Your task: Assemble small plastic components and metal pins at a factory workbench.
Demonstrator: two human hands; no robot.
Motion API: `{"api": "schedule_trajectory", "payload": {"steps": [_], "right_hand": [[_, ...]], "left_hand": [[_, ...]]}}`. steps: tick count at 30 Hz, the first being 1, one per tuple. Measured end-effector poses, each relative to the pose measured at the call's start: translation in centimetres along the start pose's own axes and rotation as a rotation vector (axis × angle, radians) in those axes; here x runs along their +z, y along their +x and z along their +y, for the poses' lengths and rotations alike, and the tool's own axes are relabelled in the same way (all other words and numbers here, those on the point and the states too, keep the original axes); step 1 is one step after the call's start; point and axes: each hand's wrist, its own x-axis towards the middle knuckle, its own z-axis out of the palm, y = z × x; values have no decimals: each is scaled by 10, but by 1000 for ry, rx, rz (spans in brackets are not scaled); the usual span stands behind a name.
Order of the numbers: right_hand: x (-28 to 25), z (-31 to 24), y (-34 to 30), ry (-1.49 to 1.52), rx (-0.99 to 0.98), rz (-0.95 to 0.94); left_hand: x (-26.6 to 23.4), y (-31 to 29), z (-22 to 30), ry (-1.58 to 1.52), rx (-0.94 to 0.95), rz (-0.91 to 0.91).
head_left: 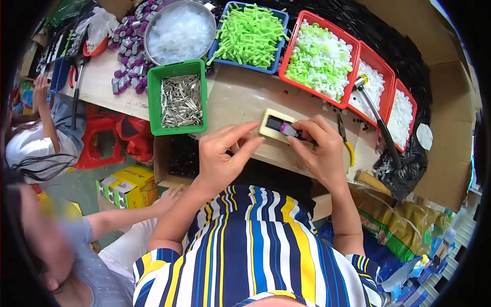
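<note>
Purple-and-grey piece (288, 129), one, small. Location: at the right end of a cream block (270, 134), above the worktable (235, 97); whether it is seated in the block or only rests over it cannot be told.

Cream block, one, oblong with rounded corners; a black insert (274, 123) lies in its recess.

Grip, right hand (325, 148): thumb and forefinger closed on the piece in a pinch. Grip, left hand (222, 153): thumb and forefinger tips apart at the block's left end; whether they touch it, or the curled fingers hold anything, cannot be told.

Handling, by judgement: piece light, stiff, probably hard plastic, smooth enough to slip; not notably fragile. Best held by opposite sides, between fingertip and thumb. Block likely light and rigid; steady it by its ends.

Markings: none legible on piece or block. Printed pictures on a yellow carton (137, 185), lower left; red characters on a gold-and-green sack (396, 225), lower right, not transcribed.
</note>
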Motion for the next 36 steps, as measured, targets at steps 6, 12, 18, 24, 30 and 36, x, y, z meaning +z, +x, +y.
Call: {"api": "schedule_trajectory", "payload": {"steps": [6,12,18,24,30,36], "right_hand": [[12,5,21,11,-72,-50],[13,5,24,-9,-78,-86],[16,2,26,-58,-194,-92],[9,-14,24,-327,-222,-135],[7,-20,32,-445,-278,-231],[12,-18,29,-461,-287,-229]], "left_hand": [[17,-3,-14,126,206,133],[22,-6,-19,294,345,148],[28,-9,-25,402,478,162],[46,-2,-39,501,549,164],[49,-6,-48,509,552,203],[50,-9,-54,568,564,219]]}}
